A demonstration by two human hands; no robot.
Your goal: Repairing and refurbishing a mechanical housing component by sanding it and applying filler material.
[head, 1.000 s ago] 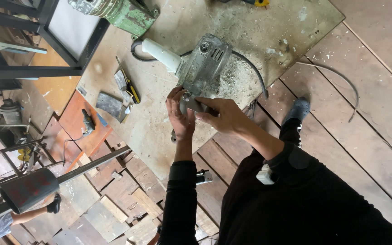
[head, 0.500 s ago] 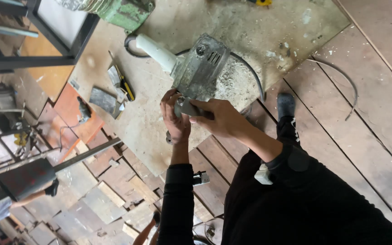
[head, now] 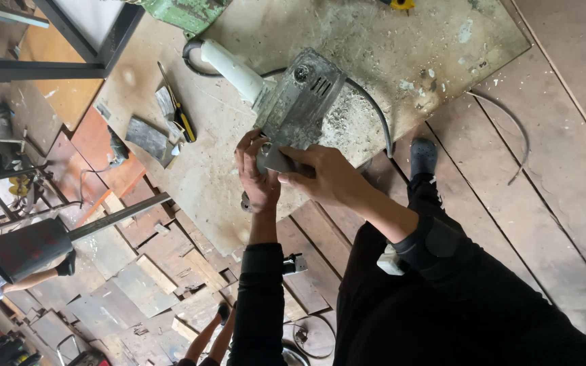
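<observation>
Grinder (head: 300,102), grey-bodied with a pale handle, lying on a dusty board (head: 198,183) just beyond both hands, handle pointing away to the far left. Left hand (head: 256,173) curled shut around the near end of the tool, fingers wrapped on something small and hidden under the palm. Right hand (head: 327,179) just beside it, thumb and fingers clamped on a flat grey metal piece (head: 276,159) at the tool's near edge. Hands touching, or nearly so, over the same spot.

Judged from the grip, fiddly fitting work at the head of the tool. Best done with the left hand bracing the body hard against the board, so only the right-hand piece moves. Better to press the flat piece square to the housing rather than at a tilt, and turn or slide with short, firm motions. Worth minding the black cable (head: 374,115) looping past the far side of the right hand: clear of the fingers now, but easy to snag. Whether plugged in cannot be told, so safest treated as live and the switch left alone.

Yellow-handled pliers (head: 181,118) and metal scraps (head: 147,139) well to the left of the left hand, within a reach. Shoe (head: 423,154) planted just beyond the right forearm.
</observation>
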